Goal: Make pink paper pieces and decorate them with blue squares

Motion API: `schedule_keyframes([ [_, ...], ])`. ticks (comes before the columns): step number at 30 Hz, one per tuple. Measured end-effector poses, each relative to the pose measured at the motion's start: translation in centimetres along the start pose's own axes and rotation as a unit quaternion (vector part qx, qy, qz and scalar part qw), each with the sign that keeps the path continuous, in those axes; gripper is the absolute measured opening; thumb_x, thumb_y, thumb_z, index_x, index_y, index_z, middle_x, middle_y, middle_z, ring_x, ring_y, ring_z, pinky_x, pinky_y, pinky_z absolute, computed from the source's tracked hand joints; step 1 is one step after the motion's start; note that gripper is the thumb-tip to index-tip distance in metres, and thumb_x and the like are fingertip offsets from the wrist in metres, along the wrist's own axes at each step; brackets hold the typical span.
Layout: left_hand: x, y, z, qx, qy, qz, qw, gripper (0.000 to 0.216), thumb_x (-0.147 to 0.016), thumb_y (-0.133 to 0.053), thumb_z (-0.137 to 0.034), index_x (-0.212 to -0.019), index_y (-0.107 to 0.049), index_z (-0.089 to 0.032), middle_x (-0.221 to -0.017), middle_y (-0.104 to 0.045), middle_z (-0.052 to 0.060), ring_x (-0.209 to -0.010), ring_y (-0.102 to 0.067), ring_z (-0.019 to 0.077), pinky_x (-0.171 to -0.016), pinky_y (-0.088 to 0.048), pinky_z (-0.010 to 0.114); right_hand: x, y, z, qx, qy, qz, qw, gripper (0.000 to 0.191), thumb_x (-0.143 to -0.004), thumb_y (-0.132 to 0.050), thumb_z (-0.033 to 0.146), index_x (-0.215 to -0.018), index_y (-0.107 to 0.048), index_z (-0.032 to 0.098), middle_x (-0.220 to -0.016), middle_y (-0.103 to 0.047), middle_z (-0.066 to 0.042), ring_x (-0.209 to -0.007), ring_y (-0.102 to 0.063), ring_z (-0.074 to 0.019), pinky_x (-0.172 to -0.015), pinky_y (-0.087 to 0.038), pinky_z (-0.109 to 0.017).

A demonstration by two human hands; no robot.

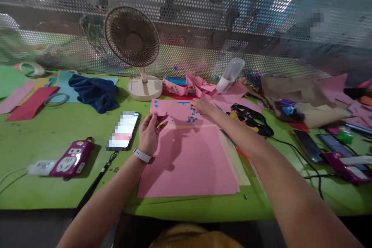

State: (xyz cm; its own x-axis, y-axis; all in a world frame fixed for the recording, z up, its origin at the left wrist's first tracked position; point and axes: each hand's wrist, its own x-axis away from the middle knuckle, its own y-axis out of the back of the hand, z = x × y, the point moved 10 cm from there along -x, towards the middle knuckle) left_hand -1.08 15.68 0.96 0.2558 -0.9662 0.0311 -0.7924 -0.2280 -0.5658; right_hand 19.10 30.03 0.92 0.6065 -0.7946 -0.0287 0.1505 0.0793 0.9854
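Green table (37, 186): left hand (149, 131) pinches pink scrap (159, 118); right hand (203, 106), grip unclear, at sheet (178, 113) edge.

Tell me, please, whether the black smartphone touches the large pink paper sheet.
Apart: the head view shows green table between the smartphone and the pink sheet.

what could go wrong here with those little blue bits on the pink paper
1. The fan stands close behind the blue bits; if it is running, they might blow off the pink paper.
2. The right hand rests among them, so its forearm could sweep some away.
3. The left hand pinches a pink scrap above the sheet; a slip could drop it onto them.
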Motion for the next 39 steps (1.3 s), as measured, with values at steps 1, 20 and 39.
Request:
schedule_keyframes([
  [1, 0.0, 0.0, 0.0, 0.001, -0.001, 0.001, 1.000, 0.034, -0.073, -0.079, -0.043, -0.086, -0.060, -0.018, -0.085, -0.074, 0.004, -0.095, -0.073, 0.0209, -0.076, -0.055, 0.028, 0.0, 0.0, -0.3, -0.009, -0.001, 0.005, 1.000, 0.016, -0.085, -0.052, 0.004, -0.090, -0.066, 0.009, -0.096, -0.071, -0.013, -0.079, -0.058, -0.0150, -0.069, -0.038, -0.025],
  [20, 0.0, 0.0, 0.4, 0.027, 0.012, -0.001, 1.000, 0.034, -0.068, -0.083, -0.040, -0.082, -0.064, -0.016, -0.085, -0.074, 0.006, -0.088, -0.073, 0.0194, -0.071, -0.055, 0.025, -0.1, -0.7, -2.4, -0.112, -0.029, -0.010, 0.993, 0.022, -0.080, -0.057, 0.013, -0.100, -0.067, 0.013, -0.096, -0.071, -0.008, -0.076, -0.060, -0.0140, -0.067, -0.040, -0.021],
  [39, -0.1, 0.1, 0.6, 0.017, 0.011, -0.003, 1.000, 0.031, -0.070, -0.082, -0.039, -0.082, -0.063, -0.017, -0.084, -0.073, 0.004, -0.087, -0.073, 0.0187, -0.071, -0.055, 0.025, 1.2, 0.2, -6.2, -0.020, -0.076, -0.025, 0.997, 0.018, -0.082, -0.059, 0.016, -0.094, -0.072, 0.015, -0.100, -0.072, -0.009, -0.092, -0.062, -0.0197, -0.076, -0.041, -0.025],
])
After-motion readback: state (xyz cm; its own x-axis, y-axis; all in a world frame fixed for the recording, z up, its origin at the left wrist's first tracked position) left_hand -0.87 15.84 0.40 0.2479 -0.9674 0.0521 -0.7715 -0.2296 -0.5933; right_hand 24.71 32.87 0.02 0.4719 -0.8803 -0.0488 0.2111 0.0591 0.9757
